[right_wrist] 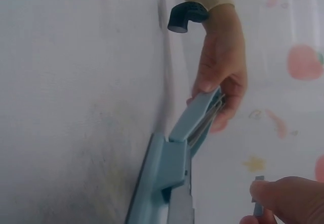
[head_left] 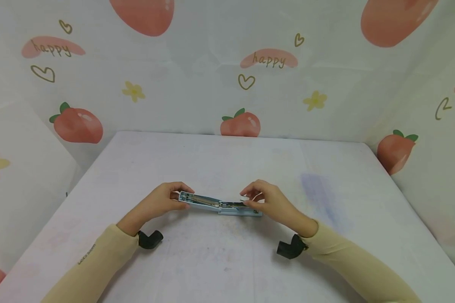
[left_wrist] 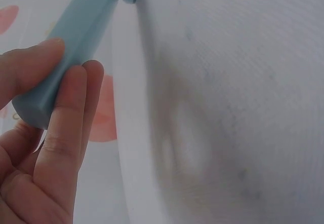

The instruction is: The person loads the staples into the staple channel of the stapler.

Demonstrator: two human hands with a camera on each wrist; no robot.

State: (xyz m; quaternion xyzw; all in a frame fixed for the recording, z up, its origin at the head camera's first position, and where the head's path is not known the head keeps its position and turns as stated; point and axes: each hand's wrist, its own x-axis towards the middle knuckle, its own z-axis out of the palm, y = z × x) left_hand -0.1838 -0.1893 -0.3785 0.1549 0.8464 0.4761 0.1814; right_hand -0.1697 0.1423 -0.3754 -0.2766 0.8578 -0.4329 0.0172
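Observation:
A light blue stapler (head_left: 240,213) lies spread open on the table, its top lifted to the left and its base on the right. My left hand (head_left: 163,200) grips the end of the raised top between thumb and fingers; the left wrist view shows the blue outer cover (left_wrist: 81,31) in that grip. Above the base is my right hand (head_left: 271,202). Its thumb and fingers pinch a small grey piece (right_wrist: 258,210), which looks like a short strip of staples. Inside the raised top a metal rod or spring (right_wrist: 205,125) shows.
The white table (head_left: 220,261) has a faint purple stain (head_left: 318,195) on the right. Behind it hangs a white cloth (head_left: 193,84) printed with peaches, flowers and hearts. A black wrist camera (head_left: 150,240) sits under the left sleeve, another camera (head_left: 290,247) under the right.

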